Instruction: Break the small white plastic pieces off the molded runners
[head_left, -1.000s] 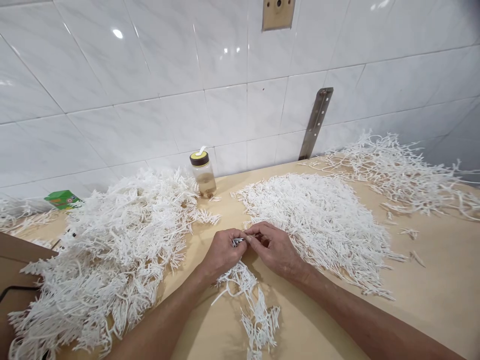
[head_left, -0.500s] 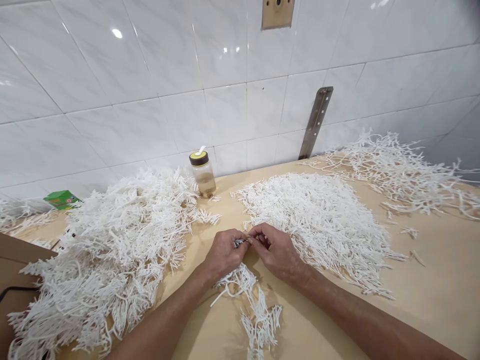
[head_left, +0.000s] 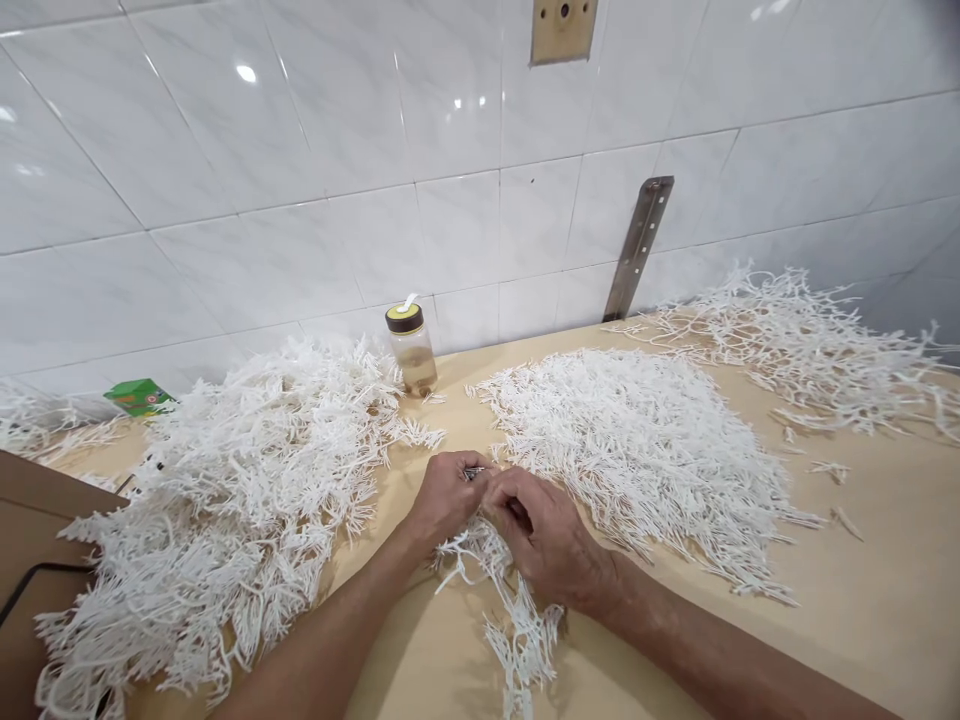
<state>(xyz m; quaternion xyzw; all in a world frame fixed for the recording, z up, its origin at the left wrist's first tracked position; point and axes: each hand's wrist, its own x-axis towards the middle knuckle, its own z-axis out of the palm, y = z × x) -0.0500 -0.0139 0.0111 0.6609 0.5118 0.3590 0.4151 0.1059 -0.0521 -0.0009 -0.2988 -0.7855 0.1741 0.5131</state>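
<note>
In the middle of the table, my left hand [head_left: 444, 502] is closed around thin white branched strands, whose ends show between thumb and forefinger. My right hand [head_left: 553, 538] meets it, fingertips pinched together against the left fingers; what lies in that pinch is hidden. Below both hands, a loose trail of white branched strands [head_left: 521, 635] lies toward the table's front edge. To the left rises a big tangled heap of white branched strands [head_left: 262, 500]. On the right spreads a flatter pile of short white pieces [head_left: 637, 450].
A clear jar [head_left: 414, 362] with a dark-rimmed yellow lid stands behind the hands. Longer white stems [head_left: 810, 345] are heaped at the back right. A green box [head_left: 140, 397] and a brown carton [head_left: 37, 540] are at left. A metal strip [head_left: 637, 250] leans on the tiled wall.
My right hand has moved slightly down and nearer, now covering part of the left fingertips. My left hand stays nearly in place. The view has shifted slightly.
</note>
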